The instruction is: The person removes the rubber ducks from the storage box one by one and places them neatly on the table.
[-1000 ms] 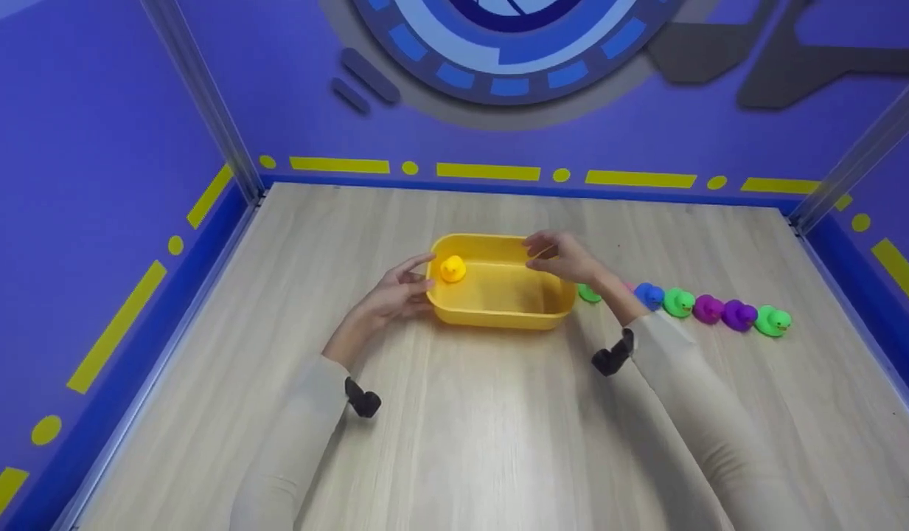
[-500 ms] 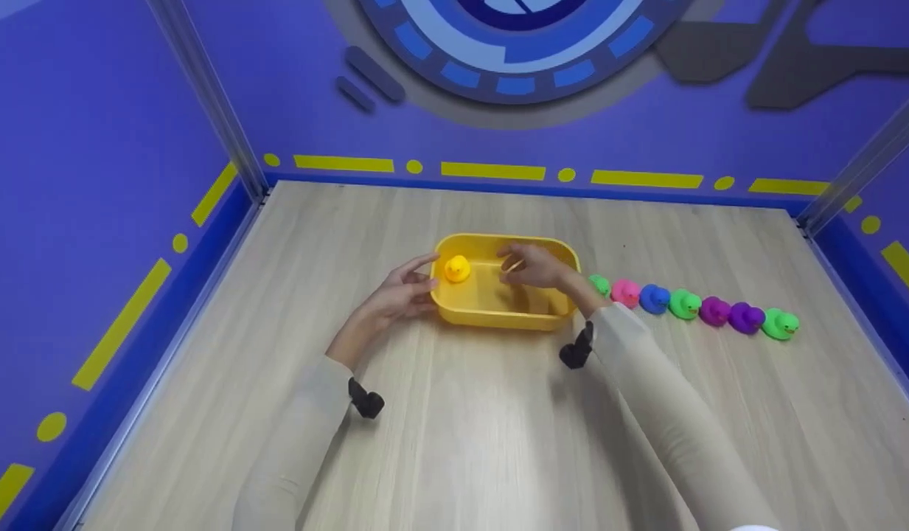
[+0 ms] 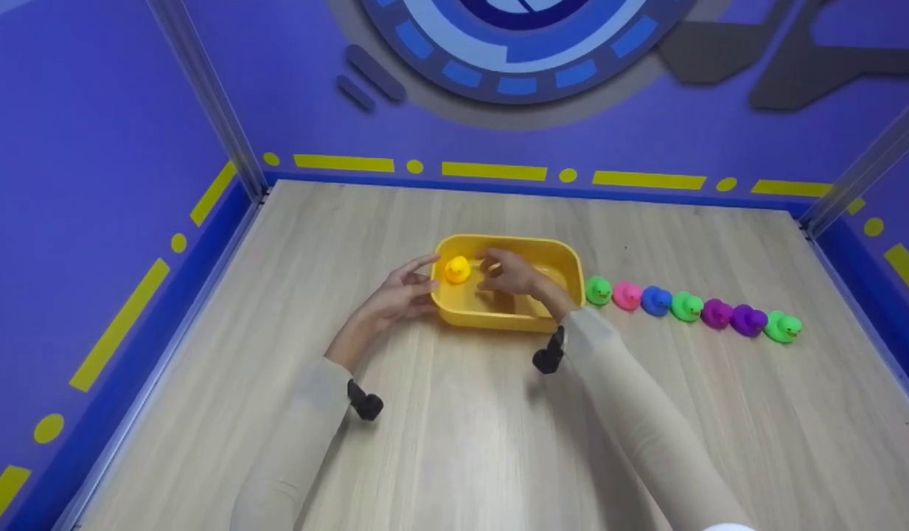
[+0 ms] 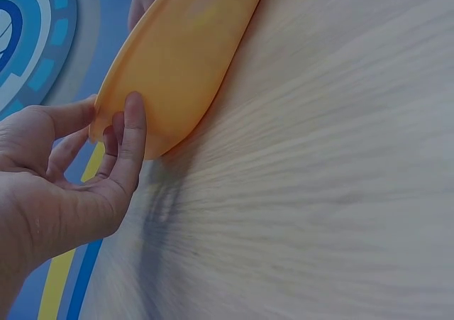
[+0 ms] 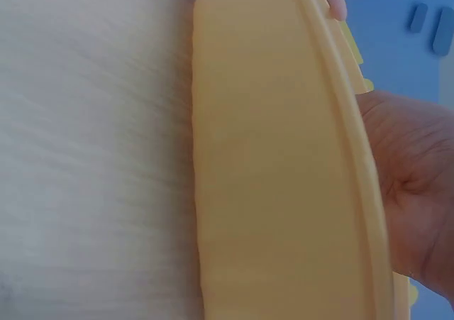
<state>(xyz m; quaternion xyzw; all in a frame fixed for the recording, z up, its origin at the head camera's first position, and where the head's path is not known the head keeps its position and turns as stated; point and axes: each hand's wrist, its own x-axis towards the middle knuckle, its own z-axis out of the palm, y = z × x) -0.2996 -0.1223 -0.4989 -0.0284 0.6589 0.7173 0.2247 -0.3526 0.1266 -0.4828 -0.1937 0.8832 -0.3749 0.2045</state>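
Since the earlier frames, right hand (image 3: 512, 276) has travelled leftward from the far right rim to a position inside the yellow tub (image 3: 524, 318), close beside the yellow duck (image 3: 456, 269) without clear contact. Its fingers are loosely curled; whether they pinch anything cannot be told. Left hand (image 3: 396, 296) is unchanged, fingers straight and slightly spread, tips pressed against the tub's left end wall. Tub sits mid-table (image 3: 454, 442), long axis running left to right, open side up. Duck stands at the tub's left end; its facing cannot be read. Bare wood surrounds the tub on near, far and left sides. A row of coloured ducks (image 3: 686, 305) begins just beside its right end.
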